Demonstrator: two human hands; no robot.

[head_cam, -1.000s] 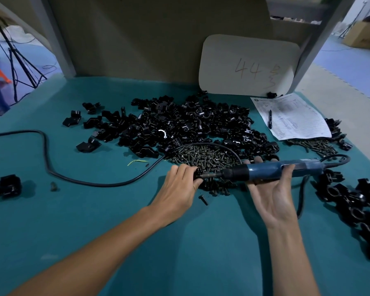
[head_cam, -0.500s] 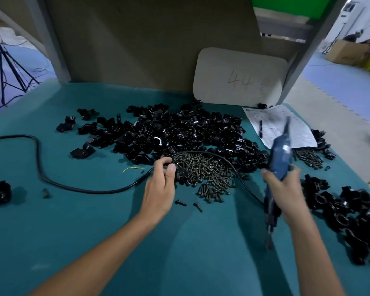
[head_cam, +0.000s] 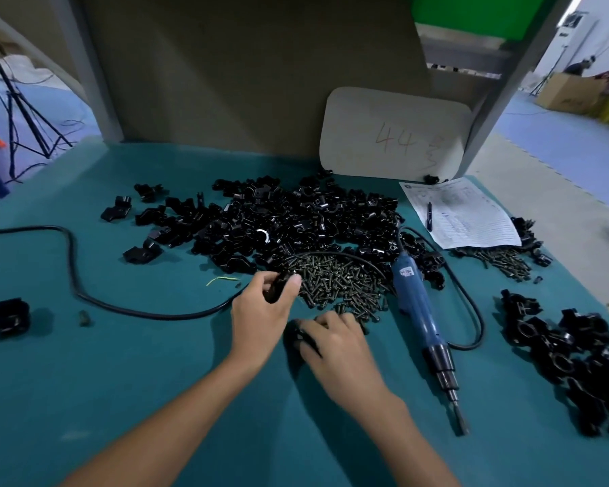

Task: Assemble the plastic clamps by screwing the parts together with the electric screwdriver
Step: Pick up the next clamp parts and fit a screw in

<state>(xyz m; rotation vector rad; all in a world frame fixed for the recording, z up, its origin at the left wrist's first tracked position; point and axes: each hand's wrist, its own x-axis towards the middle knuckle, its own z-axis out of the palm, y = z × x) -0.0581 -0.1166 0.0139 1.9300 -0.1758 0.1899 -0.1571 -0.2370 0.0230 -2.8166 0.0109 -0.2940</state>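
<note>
A big heap of black plastic clamp parts lies mid-table, with a pile of dark screws just in front of it. My left hand pinches a black clamp part at the left edge of the screw pile. My right hand lies near the front of the screws, fingers curled over a small dark piece; what that piece is I cannot make out. The blue electric screwdriver lies on the table right of both hands, bit toward me, with no hand on it.
The screwdriver's black cable loops across the left of the green table. Assembled black clamps are piled at the right. A second screw pile sits beside a paper form with a pen. A white board leans at the back.
My right hand has laid the screwdriver down on the table and moved left to the front of the screw pile. My left hand stays at the pile's left edge, now pinching a black part.
</note>
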